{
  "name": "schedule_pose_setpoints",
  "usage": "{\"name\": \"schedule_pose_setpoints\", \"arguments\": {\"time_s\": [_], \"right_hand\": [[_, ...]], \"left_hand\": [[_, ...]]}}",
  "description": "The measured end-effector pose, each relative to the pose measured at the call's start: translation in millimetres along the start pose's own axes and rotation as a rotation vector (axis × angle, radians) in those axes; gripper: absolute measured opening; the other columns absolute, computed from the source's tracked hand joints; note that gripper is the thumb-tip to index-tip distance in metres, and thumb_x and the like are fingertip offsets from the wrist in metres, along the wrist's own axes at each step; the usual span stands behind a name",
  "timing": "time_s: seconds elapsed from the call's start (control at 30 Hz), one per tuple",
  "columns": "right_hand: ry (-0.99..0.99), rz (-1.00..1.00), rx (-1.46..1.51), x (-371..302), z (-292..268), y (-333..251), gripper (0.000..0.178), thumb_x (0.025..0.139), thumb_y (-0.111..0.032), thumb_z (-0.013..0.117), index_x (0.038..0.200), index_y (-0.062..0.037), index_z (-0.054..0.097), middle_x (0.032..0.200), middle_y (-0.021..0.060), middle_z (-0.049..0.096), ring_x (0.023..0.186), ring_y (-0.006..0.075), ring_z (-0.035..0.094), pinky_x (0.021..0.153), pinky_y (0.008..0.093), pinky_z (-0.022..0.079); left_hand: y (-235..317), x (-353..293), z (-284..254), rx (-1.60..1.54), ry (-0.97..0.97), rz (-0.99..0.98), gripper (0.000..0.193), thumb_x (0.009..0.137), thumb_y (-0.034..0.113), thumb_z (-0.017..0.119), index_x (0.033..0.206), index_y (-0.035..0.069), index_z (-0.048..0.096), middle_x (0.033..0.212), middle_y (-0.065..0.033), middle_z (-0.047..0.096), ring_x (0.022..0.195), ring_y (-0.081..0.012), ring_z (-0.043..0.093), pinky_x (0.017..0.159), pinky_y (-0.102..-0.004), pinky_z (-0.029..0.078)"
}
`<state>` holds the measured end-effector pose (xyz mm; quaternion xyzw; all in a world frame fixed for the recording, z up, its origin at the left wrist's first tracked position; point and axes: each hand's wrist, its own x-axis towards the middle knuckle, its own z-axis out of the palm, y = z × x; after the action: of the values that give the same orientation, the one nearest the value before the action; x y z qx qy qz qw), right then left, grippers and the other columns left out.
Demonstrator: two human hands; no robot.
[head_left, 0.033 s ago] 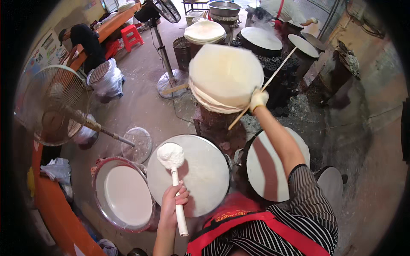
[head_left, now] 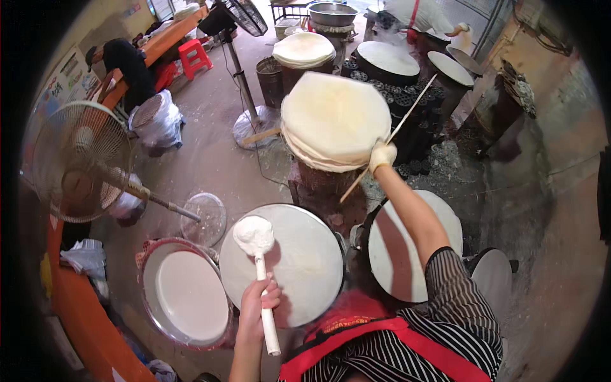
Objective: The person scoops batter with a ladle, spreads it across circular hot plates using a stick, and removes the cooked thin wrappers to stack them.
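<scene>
My left hand (head_left: 260, 308) is closed around the white handle of a ladle (head_left: 254, 238), whose round end is thickly coated with white batter. The ladle hangs above a large round griddle (head_left: 309, 261), pale across its surface. Left of it stands a wide basin (head_left: 191, 293) of white batter. My right hand (head_left: 383, 155), in a white glove, grips a long thin wooden stick (head_left: 409, 114) slanting up to the right. That hand is at the right edge of a stack of thin round pancakes (head_left: 334, 118); whether it also pinches the top sheet, I cannot tell.
A second griddle (head_left: 417, 229) lies under my right forearm. A standing fan (head_left: 83, 162) is at left, another fan (head_left: 240, 19) farther back. Beyond the stack are a steaming griddle (head_left: 388, 57) and black coal briquettes (head_left: 410, 95). One person (head_left: 124, 67) bends at left; another works far right.
The top pancake has dropped slightly and settled flatter on the stack. My right hand and the stick have shifted a little down and left. My left hand with the ladle is almost unmoved.
</scene>
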<state>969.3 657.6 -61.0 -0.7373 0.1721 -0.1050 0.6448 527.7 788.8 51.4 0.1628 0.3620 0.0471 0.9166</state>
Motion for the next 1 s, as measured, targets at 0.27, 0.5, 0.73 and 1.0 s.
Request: {"name": "schedule_pose_setpoints", "arguments": {"time_s": [0.27, 0.5, 0.73, 1.0], "right_hand": [[0.149, 0.022, -0.22, 1.2, -19.9, 49.7, 0.037, 0.084, -0.032, 0.057, 0.092, 0.0038, 0.059, 0.086, 0.025, 0.063, 0.083, 0.0404, 0.06, 0.073, 0.0421, 0.046], [-0.243, 0.286, 0.006, -110.1, -243.9, 38.5, 0.038, 0.088, -0.024, 0.05, 0.125, -0.0137, 0.048, 0.062, -0.0016, 0.046, 0.046, 0.0087, 0.039, 0.042, 0.0271, 0.034], [-0.172, 0.276, -0.156, -195.0, -637.6, 82.9, 0.022, 0.094, -0.023, 0.04, 0.1, -0.005, 0.051, 0.056, 0.0008, 0.05, 0.037, 0.0082, 0.04, 0.035, 0.0218, 0.031], [-0.19, -0.567, -0.914, -249.1, -821.7, -4.7, 0.048, 0.086, -0.014, 0.051, 0.133, -0.0128, 0.042, 0.091, 0.0158, 0.06, 0.08, 0.0346, 0.06, 0.067, 0.0412, 0.05]], "left_hand": [[-15.2, 8.6, 3.4, 0.004, -0.005, -0.072, 0.013, 0.089, 0.002, 0.043, 0.101, -0.002, 0.044, 0.069, -0.0031, 0.041, 0.05, -0.0038, 0.034, 0.036, -0.0149, 0.027], [-67.2, -14.2, 41.6, 0.417, -0.073, -0.102, 0.007, 0.087, 0.002, 0.043, 0.094, 0.001, 0.042, 0.069, -0.0024, 0.039, 0.051, -0.0045, 0.034, 0.038, -0.0166, 0.027], [-223.8, -28.8, 119.8, 0.983, -0.305, -0.344, 0.011, 0.09, 0.014, 0.046, 0.086, 0.006, 0.041, 0.063, 0.0001, 0.039, 0.046, -0.0054, 0.035, 0.038, -0.0186, 0.03], [-462.9, -50.9, 237.3, 1.758, -1.339, 0.87, 0.027, 0.082, 0.015, 0.059, 0.1, 0.002, 0.043, 0.074, -0.0205, 0.059, 0.068, -0.0381, 0.058, 0.058, -0.0448, 0.044]]}}
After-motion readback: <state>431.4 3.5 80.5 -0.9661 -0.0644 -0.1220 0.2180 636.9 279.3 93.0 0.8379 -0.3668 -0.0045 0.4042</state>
